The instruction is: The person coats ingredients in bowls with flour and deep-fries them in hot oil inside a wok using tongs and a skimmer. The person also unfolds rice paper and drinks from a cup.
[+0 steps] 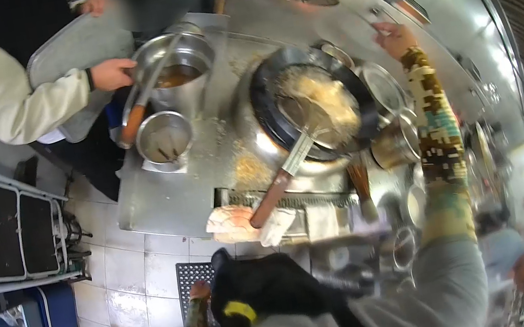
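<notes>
My right hand (396, 39) reaches out to the back wall behind the stove, its fingers closed at a thin metal piece I cannot make out. Low beside my apron hangs my left hand (200, 290), its fingers too small and partly hidden to read. A black wok (274, 123) sits on the stove with pale food (327, 96) in bubbling oil. Across its near rim rests a wire skimmer (298, 111), its wooden handle (272, 198) pointing toward me over a folded cloth (234, 223). Neither hand touches the skimmer.
At the left, a co-worker's hand (113, 74) is beside a steel pot (197, 52) of brown liquid, and a grey tray (74, 49) lies against that person. A smaller pot (164, 138) stands on the counter's left. Steel containers (395, 143) and a brush (362, 191) crowd the wok's right.
</notes>
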### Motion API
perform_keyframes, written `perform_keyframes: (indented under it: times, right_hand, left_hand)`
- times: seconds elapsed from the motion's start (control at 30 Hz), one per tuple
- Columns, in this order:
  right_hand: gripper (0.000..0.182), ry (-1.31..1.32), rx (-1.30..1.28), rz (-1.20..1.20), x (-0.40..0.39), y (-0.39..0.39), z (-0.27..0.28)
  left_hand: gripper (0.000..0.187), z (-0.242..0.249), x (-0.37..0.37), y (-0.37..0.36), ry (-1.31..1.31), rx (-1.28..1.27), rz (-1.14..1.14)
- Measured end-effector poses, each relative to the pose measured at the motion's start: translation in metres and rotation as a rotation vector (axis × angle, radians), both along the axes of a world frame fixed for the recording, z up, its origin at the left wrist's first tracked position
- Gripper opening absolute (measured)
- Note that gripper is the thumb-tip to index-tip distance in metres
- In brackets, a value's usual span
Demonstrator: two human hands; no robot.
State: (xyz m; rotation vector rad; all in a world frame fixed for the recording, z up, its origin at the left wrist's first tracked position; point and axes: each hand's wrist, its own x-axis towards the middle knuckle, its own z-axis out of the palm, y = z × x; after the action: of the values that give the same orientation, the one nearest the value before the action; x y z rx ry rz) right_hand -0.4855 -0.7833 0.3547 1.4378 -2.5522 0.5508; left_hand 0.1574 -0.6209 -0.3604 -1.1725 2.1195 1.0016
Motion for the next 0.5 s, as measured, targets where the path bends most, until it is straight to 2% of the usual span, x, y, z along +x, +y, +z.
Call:
perform_keyframes:
  times: [0.03, 0.13, 0.2, 0.23, 0.27, 0.3, 0.33, 0.37, 0.4, 0.43, 0.47, 0.5]
  right_hand:
    - [0.035, -0.110, -0.051, -0.013, -0.001, 0.033, 0.016]
    - [0.034, -0.337, -0.235, 0.046, -0.028, 0.136, 0.024]
    - [0.036, -0.417, -0.339, -0.045, -0.034, 0.207, 0.022]
    - [0.038, -0.451, -0.373, -0.174, -0.031, 0.238, 0.015]
    - [0.037, -0.449, -0.375, -0.134, -0.060, 0.277, -0.006]
    - [0.039, -0.599, -0.444, -0.238, -0.046, 0.304, -0.020]
    - [0.041, -0.739, -0.510, -0.217, -0.052, 0.331, -0.044]
    - [0.033, -0.802, -0.529, -0.347, -0.049, 0.354, -0.065]
    - [0.016, -0.915, -0.646, -0.316, -0.053, 0.380, -0.096]
    - [0.008, -1.028, -0.666, -0.280, -0.050, 0.402, -0.116]
    - [0.007, -1.087, -0.615, -0.180, -0.072, 0.430, -0.153]
    - [0.010, -1.284, -0.784, -0.310, -0.055, 0.434, -0.162]
  left_hand:
    - [0.044, 0.009, -0.025, -0.009, 0.028, 0.118, 0.416]
    - [0.049, 0.080, -0.100, -0.017, 0.268, 0.092, 0.427]
    - [0.052, 0.066, -0.141, -0.018, 0.406, 0.157, 0.246]
    - [0.053, 0.055, -0.163, -0.016, 0.467, 0.189, 0.160]
    - [0.055, 0.049, -0.188, -0.012, 0.447, 0.208, 0.154]
    - [0.056, 0.043, -0.212, -0.007, 0.426, 0.223, 0.152]
    - [0.058, 0.044, -0.234, -0.001, 0.405, 0.235, 0.153]
    - [0.064, 0.077, -0.247, 0.016, 0.669, 0.036, 0.237]
    - [0.065, 0.080, -0.265, 0.020, 0.701, 0.141, 0.268]
    - [0.067, 0.077, -0.282, 0.025, 0.729, 0.248, 0.302]
    - [0.065, 0.098, -0.297, 0.034, 0.834, 0.319, 0.360]
    - [0.064, 0.120, -0.312, 0.043, 0.937, 0.394, 0.413]
